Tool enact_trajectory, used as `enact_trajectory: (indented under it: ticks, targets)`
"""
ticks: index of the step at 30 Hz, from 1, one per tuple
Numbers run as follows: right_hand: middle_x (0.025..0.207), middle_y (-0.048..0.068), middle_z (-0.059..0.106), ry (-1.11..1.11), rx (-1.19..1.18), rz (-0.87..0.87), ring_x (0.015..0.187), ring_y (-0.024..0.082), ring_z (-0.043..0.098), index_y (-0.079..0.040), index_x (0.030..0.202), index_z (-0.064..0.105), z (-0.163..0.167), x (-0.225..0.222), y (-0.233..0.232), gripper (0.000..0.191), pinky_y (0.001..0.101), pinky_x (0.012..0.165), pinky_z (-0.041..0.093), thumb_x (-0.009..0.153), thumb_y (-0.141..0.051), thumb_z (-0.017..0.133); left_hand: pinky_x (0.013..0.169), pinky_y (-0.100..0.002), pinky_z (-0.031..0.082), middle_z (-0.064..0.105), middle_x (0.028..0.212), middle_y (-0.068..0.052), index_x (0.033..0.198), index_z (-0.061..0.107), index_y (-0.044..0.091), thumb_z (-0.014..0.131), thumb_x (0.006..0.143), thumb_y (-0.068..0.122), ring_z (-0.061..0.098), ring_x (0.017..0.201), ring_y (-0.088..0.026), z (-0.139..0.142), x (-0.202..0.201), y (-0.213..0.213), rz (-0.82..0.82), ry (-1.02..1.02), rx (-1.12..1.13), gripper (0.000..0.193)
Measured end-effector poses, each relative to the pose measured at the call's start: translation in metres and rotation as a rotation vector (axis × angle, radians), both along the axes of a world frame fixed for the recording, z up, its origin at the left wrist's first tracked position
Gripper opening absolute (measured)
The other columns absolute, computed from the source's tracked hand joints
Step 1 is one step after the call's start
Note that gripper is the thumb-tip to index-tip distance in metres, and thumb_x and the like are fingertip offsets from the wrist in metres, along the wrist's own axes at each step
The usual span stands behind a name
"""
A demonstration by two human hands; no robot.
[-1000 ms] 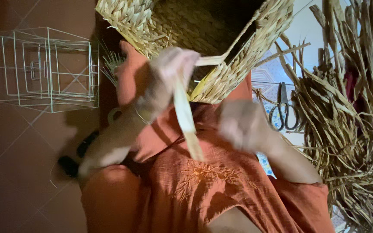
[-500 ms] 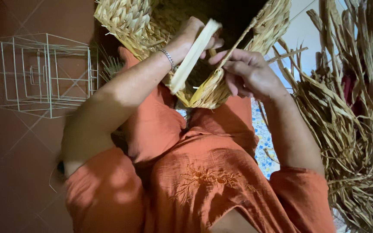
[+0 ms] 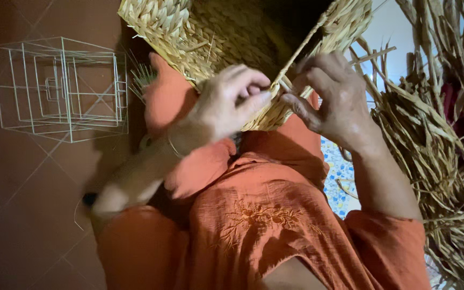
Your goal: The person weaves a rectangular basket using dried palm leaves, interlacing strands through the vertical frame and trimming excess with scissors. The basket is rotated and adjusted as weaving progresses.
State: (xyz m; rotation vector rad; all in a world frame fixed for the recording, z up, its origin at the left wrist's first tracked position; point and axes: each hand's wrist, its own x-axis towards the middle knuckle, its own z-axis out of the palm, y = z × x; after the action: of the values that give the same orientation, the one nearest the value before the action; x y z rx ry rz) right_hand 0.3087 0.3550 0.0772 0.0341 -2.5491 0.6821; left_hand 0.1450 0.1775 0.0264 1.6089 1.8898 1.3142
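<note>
Closely, both hands work a woven basket rim.
Left hand fingers curl together against the weave; right hand fingertips pinch a strand just above them.

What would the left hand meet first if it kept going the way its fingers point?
The left hand points its curled fingers toward the rim of the woven straw basket, at the spot where the right hand pinches a strand. It would probably meet that rim first; depth is unclear.
</note>
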Motion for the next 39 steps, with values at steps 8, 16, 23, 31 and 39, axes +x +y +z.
enact_trajectory:
  ticks: [8, 16, 23, 31, 39]
  targets:
    - [0.066, 0.003, 0.054, -0.137, 0.164, -0.014, 0.061, 0.018, 0.048, -0.014, 0.082, 0.067, -0.028, 0.008, 0.003, 0.026, 0.0395, 0.074, 0.047, 0.102, -0.029, 0.075, 0.082, -0.037, 0.057, 0.064, 0.099, -0.011, 0.109, 0.059, 0.000, 0.067, 0.098, -0.002, 0.067, 0.091, -0.025, 0.005, 0.030, 0.007, 0.168, 0.138, 0.150, 0.013]
    - [0.063, 0.005, 0.050, 0.081, 0.142, 0.024, 0.067, 0.021, 0.041, -0.020, 0.064, 0.052, -0.035, 0.050, -0.035, 0.040, 0.0411, 0.067, 0.035, 0.091, -0.041, 0.071, 0.086, -0.039, 0.056, 0.061, 0.104, -0.013, 0.116, 0.058, 0.000, 0.072, 0.097, 0.000, 0.065, 0.097, -0.028, 0.000, 0.028, 0.002, 0.206, 0.226, 0.180, 0.024]
    - [0.069, 0.002, 0.062, -0.110, -0.172, 0.422, 0.060, 0.014, 0.049, 0.005, 0.101, 0.071, -0.026, 0.069, -0.086, 0.052, 0.0342, 0.054, 0.035, 0.099, -0.047, 0.062, 0.090, -0.037, 0.057, 0.060, 0.109, -0.013, 0.124, 0.061, 0.001, 0.081, 0.095, 0.016, 0.061, 0.103, -0.027, 0.002, 0.035, -0.005, 0.088, 0.438, 0.305, 0.039]
    - [0.087, 0.005, 0.068, -0.125, -0.619, -0.131, 0.076, 0.009, 0.063, 0.001, 0.133, 0.058, -0.055, 0.022, -0.031, 0.029, 0.0257, 0.067, 0.052, 0.111, -0.013, 0.069, 0.060, -0.029, 0.059, 0.074, 0.097, -0.010, 0.109, 0.071, 0.001, 0.063, 0.107, 0.013, 0.068, 0.073, -0.016, -0.001, -0.049, -0.053, 0.346, -0.658, 0.164, 0.014]
    - [0.073, -0.001, 0.064, -0.163, -1.096, -0.086, 0.061, 0.003, 0.056, 0.002, 0.140, 0.055, -0.063, -0.004, -0.033, 0.042, 0.0200, 0.053, 0.042, 0.104, -0.011, 0.073, 0.064, -0.032, 0.055, 0.069, 0.089, -0.013, 0.111, 0.060, -0.002, 0.071, 0.106, 0.000, 0.066, 0.072, -0.019, -0.019, -0.107, -0.058, 0.442, -0.817, 0.570, 0.013]
